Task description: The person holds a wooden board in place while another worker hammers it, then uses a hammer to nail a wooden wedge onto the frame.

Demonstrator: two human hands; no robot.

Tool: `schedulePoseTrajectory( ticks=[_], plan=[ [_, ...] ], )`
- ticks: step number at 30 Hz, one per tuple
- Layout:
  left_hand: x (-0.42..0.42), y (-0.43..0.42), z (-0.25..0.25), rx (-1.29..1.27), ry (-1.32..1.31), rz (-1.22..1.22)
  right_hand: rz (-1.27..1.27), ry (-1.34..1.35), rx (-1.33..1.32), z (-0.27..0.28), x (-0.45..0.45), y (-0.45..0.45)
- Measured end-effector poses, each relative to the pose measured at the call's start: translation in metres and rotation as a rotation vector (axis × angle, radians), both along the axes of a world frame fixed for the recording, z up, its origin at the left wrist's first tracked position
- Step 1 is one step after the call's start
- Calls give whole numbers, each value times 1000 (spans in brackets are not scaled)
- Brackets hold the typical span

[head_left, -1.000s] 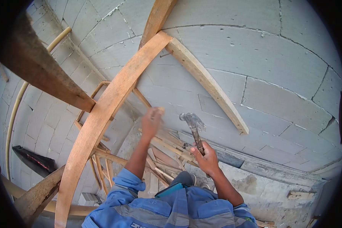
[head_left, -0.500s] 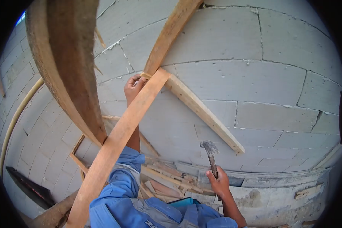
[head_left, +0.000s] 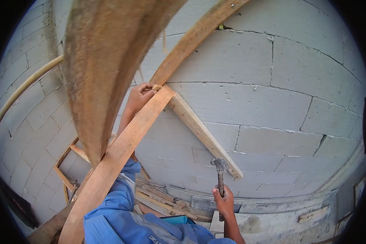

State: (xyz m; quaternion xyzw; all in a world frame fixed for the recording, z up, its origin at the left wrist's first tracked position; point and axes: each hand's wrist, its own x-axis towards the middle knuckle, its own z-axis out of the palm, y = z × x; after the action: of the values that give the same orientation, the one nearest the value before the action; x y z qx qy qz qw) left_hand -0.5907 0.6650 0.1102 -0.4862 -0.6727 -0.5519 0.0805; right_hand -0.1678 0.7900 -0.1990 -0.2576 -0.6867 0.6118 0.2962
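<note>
My left hand (head_left: 139, 96) is up at the wooden joint, its fingers closed on a small wood piece (head_left: 157, 87) beside the upper end of a long plank (head_left: 122, 152). Part of my left forearm is hidden behind that plank. A second beam (head_left: 191, 40) rises from the joint to the upper right, and a shorter timber (head_left: 205, 136) slants down to the right along the block wall. Lower right, my right hand (head_left: 225, 202) grips the handle of a claw hammer (head_left: 220, 179), which stands head up.
A thick beam (head_left: 105, 69) hangs close in front at the upper left. Grey block walls (head_left: 288, 93) surround the frame. A curved pole (head_left: 24, 87) is at the left. Scrap boards (head_left: 162, 203) lie below, and a rectangular wooden frame (head_left: 63, 175) stands at lower left.
My left hand has gone up to the joint with the small wood piece. The hammer stays in my right hand. The view has shifted, with the thick beam now larger in front.
</note>
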Motion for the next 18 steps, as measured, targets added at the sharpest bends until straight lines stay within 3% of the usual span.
schedulePoseTrajectory(
  ticks=[6, 11, 18],
  plan=[
    [8, -4, 8, -53, 38, -105, 43, 66, 73, 18, -22, 7],
    [19, -2, 7, -78, -77, -7, 110, 15, 173, 58, -30, 8],
    [20, -7, 2, -86, -47, -21, 244, 19, 532, 117, -58, 32]
  ],
)
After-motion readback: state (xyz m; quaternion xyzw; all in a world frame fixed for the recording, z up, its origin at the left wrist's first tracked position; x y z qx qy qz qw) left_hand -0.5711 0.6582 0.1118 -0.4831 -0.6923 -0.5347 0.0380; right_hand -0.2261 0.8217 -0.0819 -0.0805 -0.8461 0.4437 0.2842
